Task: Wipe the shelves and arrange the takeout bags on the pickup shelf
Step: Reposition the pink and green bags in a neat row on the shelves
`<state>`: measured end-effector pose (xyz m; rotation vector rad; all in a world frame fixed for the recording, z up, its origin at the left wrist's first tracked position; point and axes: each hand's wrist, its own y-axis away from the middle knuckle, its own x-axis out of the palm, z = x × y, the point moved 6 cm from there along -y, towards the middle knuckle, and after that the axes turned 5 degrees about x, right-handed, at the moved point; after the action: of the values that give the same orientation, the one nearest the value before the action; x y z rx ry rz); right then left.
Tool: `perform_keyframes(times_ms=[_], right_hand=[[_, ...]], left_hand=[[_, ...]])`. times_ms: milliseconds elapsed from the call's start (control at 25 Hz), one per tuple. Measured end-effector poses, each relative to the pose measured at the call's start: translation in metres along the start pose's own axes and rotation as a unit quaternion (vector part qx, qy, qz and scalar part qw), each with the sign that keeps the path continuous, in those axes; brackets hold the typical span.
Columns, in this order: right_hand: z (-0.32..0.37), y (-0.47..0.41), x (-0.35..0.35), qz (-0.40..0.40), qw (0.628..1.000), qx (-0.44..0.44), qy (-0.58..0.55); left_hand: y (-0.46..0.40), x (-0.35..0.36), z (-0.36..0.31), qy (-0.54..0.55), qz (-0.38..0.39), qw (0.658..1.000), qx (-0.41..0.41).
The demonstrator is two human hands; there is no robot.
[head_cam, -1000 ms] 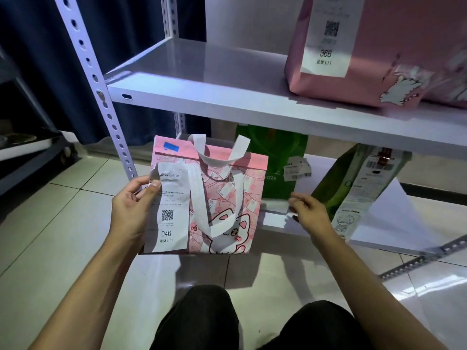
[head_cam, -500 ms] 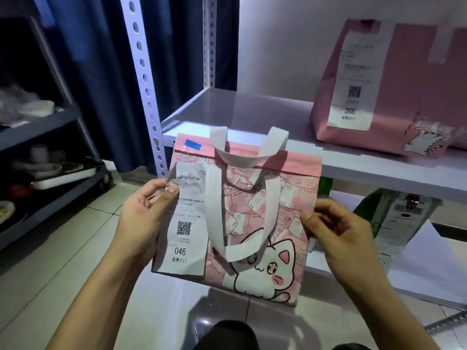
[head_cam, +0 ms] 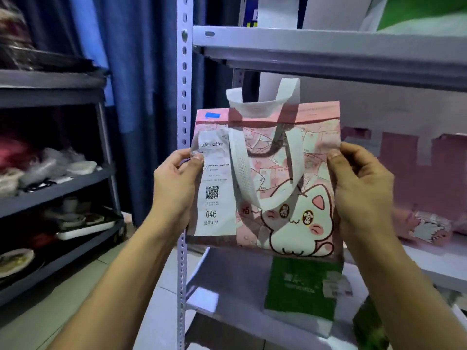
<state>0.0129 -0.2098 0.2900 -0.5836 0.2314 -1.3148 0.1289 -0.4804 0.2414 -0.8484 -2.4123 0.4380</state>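
Observation:
A pink takeout bag (head_cam: 298, 178) with a white cat picture, white handles and a receipt numbered 046 is held upright in the air in front of the white metal pickup shelf (head_cam: 328, 49). My left hand (head_cam: 174, 188) grips its left edge, thumb on the receipt. My right hand (head_cam: 358, 188) grips its right edge. The bag hangs between the upper board and the middle board (head_cam: 429, 263). Another pink cat bag (head_cam: 424, 188) stands on the middle board at right. A green bag (head_cam: 303, 286) stands on the lower board (head_cam: 227, 291).
The shelf's perforated upright post (head_cam: 182, 102) stands just left of the held bag. A dark rack (head_cam: 55, 178) with trays and dishes fills the left side. Blue curtain (head_cam: 141, 84) hangs behind. Tiled floor (head_cam: 63, 309) lies below. A green-and-white bag (head_cam: 414, 13) sits on the top board.
Both hands have lifted the pink 046 bag from the lower level up to the height of the middle board. The view has tilted upward with it.

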Motion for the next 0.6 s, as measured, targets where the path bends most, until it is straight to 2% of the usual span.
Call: perform_keyframes(times_ms=[120, 280, 400, 600], right_hand=[[-0.013, -0.019, 0.004, -0.035, 0.997, -0.064, 0.030], [-0.055, -0.026, -0.001, -0.074, 0.993, -0.071, 0.064], [-0.071, -0.027, -0.005, -0.094, 0.990, -0.076, 0.076], [-0.095, 0.016, -0.012, -0.043, 0.984, -0.091, 0.150]], left_hand=[[-0.016, 0.015, 0.003, -0.058, 0.018, 0.996, 0.068], [0.002, 0.006, 0.035, -0.197, 0.059, 0.976, 0.078], [0.031, -0.018, 0.060, -0.250, 0.027, 0.966, 0.068], [0.052, -0.027, 0.075, -0.262, -0.017, 0.962, 0.080]])
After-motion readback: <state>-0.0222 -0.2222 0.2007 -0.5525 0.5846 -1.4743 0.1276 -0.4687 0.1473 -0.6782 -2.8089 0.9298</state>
